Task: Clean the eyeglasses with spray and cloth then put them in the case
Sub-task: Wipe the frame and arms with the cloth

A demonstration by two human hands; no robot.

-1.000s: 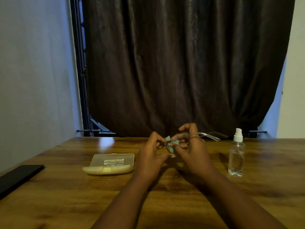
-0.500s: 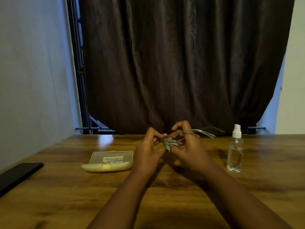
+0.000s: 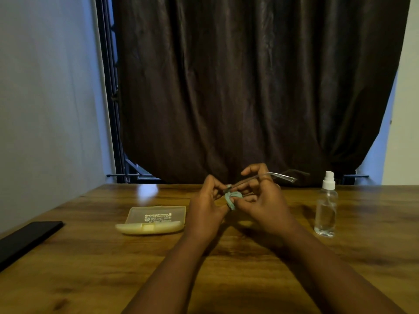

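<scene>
Cloth (image 3: 231, 198) now bunched lower — right hand (image 3: 260, 205) fingers pinch it, left hand (image 3: 207, 206) fingers grip eyeglasses (image 3: 263, 177).

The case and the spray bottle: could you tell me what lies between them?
In the head view, both hands, the left hand and right hand, holding the glasses and cloth above the table.

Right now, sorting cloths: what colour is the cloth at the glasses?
Pale green cloth, seen in the head view.
</scene>
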